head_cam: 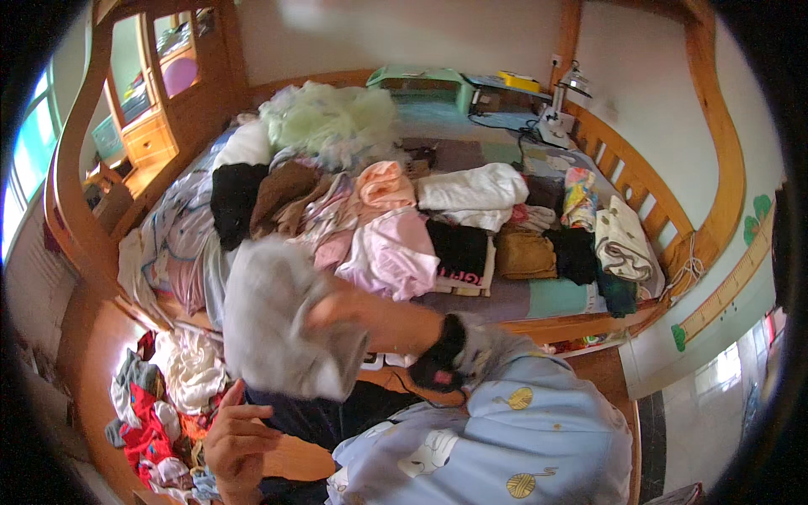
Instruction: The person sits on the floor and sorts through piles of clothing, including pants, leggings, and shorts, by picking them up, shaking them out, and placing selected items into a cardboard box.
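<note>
My right hand (334, 310) grips a bundled light grey garment (278, 315), blurred, in front of the bed's near edge. Part of the hand is hidden by the cloth. A black band (442, 353) circles that wrist. Below the garment, at the lower left, my left hand (243, 435) is raised with fingers apart and holds nothing. Beyond the grey garment lie a crumpled pink garment (391, 252), a black folded garment with pink lettering (457, 252) and a brown folded garment (526, 254) on the bed (505, 307).
A heap of mixed clothes (151, 416) lies on the wooden floor at my left. Further back on the bed are pale green tulle (328, 117), a rolled white towel (473, 186), a green plastic stand (416, 76) and a desk lamp (558, 113). Wooden rails (631, 183) border the bed.
</note>
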A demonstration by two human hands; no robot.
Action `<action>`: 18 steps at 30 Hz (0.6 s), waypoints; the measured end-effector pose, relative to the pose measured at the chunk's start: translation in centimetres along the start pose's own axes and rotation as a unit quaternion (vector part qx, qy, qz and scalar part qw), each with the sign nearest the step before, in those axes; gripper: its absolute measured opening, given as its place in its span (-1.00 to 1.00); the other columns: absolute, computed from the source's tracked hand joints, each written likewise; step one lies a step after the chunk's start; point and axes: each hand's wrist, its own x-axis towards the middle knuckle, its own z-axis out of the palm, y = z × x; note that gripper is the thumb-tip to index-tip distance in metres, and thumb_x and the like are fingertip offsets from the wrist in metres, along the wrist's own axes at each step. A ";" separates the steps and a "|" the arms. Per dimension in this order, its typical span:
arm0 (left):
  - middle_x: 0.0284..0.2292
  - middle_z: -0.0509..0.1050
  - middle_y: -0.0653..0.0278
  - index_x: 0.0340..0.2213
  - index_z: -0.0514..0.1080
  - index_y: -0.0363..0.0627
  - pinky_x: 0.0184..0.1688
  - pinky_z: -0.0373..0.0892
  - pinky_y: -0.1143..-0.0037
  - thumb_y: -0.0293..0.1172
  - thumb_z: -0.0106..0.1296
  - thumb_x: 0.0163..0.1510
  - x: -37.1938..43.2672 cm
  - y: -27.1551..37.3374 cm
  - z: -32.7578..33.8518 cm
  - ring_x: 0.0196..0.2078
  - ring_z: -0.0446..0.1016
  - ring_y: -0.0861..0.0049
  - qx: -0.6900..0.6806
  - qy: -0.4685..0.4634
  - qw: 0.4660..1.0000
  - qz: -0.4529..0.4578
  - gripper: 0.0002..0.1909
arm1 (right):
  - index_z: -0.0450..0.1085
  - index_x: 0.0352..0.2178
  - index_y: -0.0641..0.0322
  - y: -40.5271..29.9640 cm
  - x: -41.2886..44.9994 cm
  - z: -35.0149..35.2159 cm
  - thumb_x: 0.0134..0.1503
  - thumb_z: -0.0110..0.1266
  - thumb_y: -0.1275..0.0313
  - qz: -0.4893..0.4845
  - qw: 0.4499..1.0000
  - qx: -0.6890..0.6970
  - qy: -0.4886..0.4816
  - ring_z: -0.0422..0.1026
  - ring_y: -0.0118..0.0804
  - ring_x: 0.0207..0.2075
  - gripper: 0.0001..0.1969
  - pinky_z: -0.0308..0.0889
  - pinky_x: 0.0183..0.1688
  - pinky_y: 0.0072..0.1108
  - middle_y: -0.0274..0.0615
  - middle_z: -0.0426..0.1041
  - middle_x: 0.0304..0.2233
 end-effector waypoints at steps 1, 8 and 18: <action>-0.62 0.46 0.30 -0.65 0.37 -0.12 0.03 0.18 0.19 -0.53 -0.05 -0.05 0.0 0.6 -0.8 -0.36 0.47 0.39 0.010 0.026 1.000 -0.015 -0.86 | 0.30 -0.35 0.28 -2.9 -0.8 0.2 -0.04 -0.04 0.31 -0.061 0.998 -0.019 0.021 0.33 -0.33 -0.42 -0.73 0.28 -0.34 -0.52 -0.23 0.34 -0.46; -0.44 0.44 0.12 -0.43 0.32 -0.32 -0.17 0.36 0.41 -0.67 -0.13 -0.07 -0.5 -4.6 -1.0 -0.33 0.45 0.38 -0.098 0.015 0.977 -0.191 -0.90 | 0.33 -0.29 0.28 -21.1 -12.1 -7.7 -0.13 0.01 0.38 -0.412 0.842 -0.147 0.316 0.39 -0.22 -0.26 -0.68 0.33 -0.18 -0.40 -0.16 0.40 -0.32; -0.44 0.45 0.20 -0.33 0.31 -0.28 -0.27 0.31 0.59 -0.55 -0.11 0.00 0.8 -8.2 0.1 -0.37 0.43 0.53 -0.096 -0.006 0.948 -0.302 -0.86 | 0.30 -0.33 0.37 -36.6 -30.8 -15.7 -0.32 0.17 0.61 -0.371 0.227 -0.739 0.514 0.37 -0.36 -0.31 -0.60 0.26 -0.20 -0.60 -0.16 0.39 -0.38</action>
